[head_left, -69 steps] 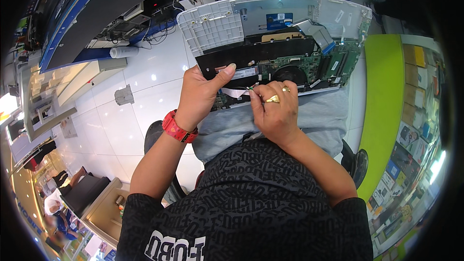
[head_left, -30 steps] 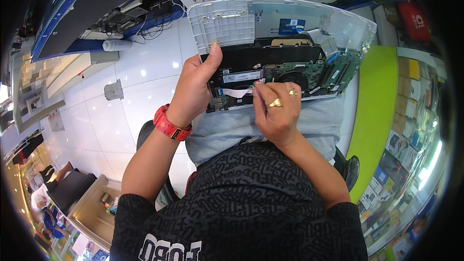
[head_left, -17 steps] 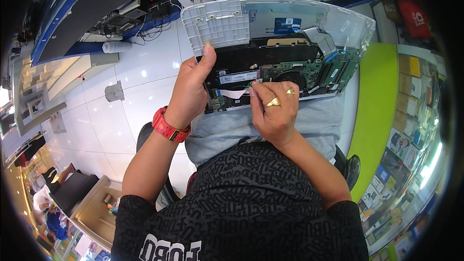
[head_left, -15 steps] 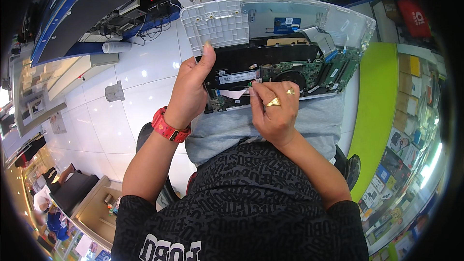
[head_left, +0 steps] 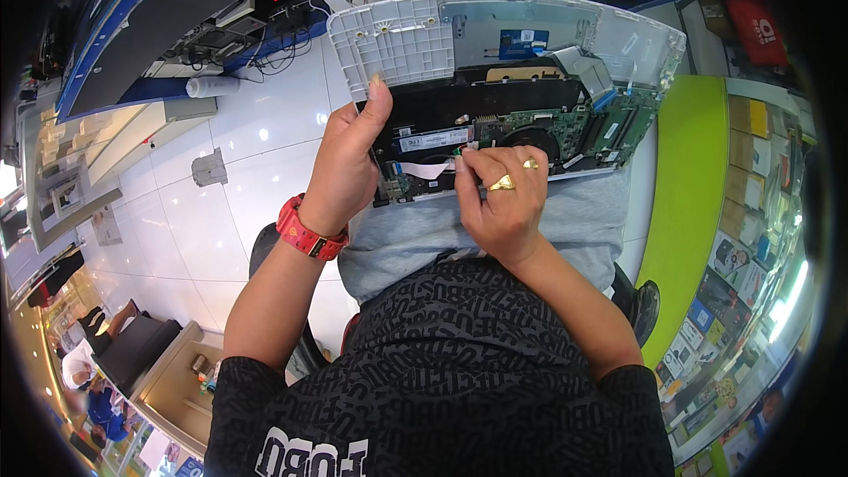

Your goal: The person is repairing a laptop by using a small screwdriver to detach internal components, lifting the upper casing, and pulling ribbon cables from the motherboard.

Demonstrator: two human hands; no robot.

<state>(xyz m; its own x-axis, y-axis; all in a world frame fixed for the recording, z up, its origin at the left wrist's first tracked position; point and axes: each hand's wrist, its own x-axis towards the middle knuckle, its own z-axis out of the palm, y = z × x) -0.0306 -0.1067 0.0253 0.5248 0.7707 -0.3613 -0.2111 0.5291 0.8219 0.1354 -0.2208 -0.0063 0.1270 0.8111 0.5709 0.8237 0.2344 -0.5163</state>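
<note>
An opened laptop [head_left: 424, 106] rests on my lap, showing a black battery, green circuit board [head_left: 618, 124], round fan and labelled stick module. A white plastic panel [head_left: 397, 44] with a translucent section stands along its far side. My left hand [head_left: 349, 155] grips the laptop's left end, thumb on top. My right hand [head_left: 503, 199], wearing gold rings, has thumb and index finger pinched at the white ribbon cable [head_left: 426, 170] by a small connector below the module; the exact fingertip contact is partly hidden.
A bright green strip [head_left: 680, 212] and glass display case [head_left: 742, 212] run along my right. A dark counter [head_left: 159, 0] with devices and cables lies ahead-left. An open drawer [head_left: 177, 371], black chair [head_left: 132, 353] and another person [head_left: 102, 406] are at lower left.
Over the last second the laptop and my left hand shifted slightly up and left, and my thumb sits a little farther left. My right hand stays pinched at the ribbon cable.
</note>
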